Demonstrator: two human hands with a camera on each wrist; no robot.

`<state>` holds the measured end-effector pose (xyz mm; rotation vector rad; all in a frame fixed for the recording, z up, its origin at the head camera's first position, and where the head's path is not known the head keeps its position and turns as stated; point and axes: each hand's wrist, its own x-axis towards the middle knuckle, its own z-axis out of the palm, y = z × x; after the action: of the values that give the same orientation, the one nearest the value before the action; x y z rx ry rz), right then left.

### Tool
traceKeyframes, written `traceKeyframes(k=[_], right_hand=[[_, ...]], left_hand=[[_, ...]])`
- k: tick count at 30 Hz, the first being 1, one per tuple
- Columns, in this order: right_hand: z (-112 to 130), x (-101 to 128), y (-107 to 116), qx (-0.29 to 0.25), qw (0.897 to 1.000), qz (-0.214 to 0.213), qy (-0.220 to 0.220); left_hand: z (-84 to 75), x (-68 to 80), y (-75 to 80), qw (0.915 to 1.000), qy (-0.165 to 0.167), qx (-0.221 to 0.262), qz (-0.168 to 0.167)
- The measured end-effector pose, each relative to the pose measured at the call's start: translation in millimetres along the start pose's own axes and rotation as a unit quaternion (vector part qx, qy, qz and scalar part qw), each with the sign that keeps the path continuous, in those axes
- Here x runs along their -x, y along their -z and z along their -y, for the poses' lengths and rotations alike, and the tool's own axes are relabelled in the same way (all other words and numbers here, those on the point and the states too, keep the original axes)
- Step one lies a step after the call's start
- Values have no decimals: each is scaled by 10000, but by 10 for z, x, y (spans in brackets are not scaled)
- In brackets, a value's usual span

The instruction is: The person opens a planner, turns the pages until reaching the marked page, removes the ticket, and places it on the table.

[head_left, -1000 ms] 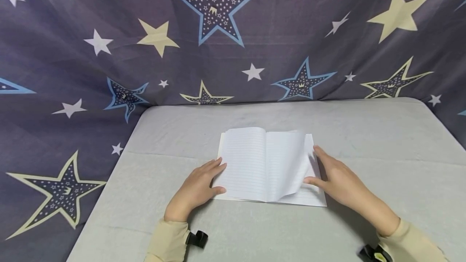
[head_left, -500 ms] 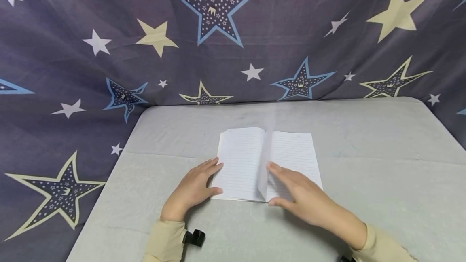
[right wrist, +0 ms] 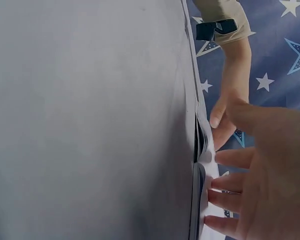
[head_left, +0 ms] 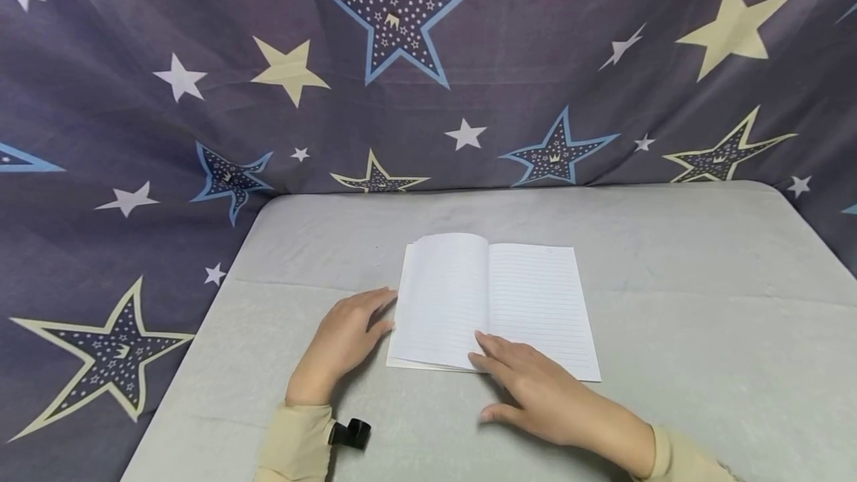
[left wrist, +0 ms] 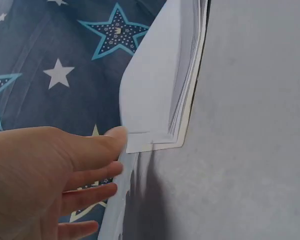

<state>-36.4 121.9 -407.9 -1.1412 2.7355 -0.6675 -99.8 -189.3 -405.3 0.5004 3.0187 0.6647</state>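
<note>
An open notebook (head_left: 542,296) lies on the grey surface, lined on its right page; the left page (head_left: 442,296) bows up toward the spine. My left hand (head_left: 344,337) is at its left edge, fingers extended and fingertips right at the margin. In the left wrist view the thumb (left wrist: 115,140) overlaps a corner of the stacked pages (left wrist: 155,85). My right hand (head_left: 535,389) reaches over the lower edge near the spine, fingers spread and loosely straight, fingertips at the bottom of the pages. The right wrist view has those fingers (right wrist: 227,200) against the paper.
The grey padded table (head_left: 703,303) extends around the notebook on all sides. Behind and to the left hangs a dark curtain (head_left: 221,13) printed with stars. A black wrist strap mount (head_left: 351,434) sits on the left sleeve.
My right hand has swept leftward from the right edge to the spine, turning a page over onto the left side. The left hand has drawn slightly left.
</note>
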Motion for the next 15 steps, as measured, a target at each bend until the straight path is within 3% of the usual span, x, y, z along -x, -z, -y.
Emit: traceKeyframes(k=[4,9,15], right_hand=[[-10,9,-8,123,9997,201,54],[-16,15,9,134,9992,356,91],[-86,88,84,-91,9992,-63,372]], left_hand=[[-48,-12,-10,9999,-87,31,-40],[-112,-16,-75,9991,-325,128,229],[-146,-8,-137,9977,-509,177,411]])
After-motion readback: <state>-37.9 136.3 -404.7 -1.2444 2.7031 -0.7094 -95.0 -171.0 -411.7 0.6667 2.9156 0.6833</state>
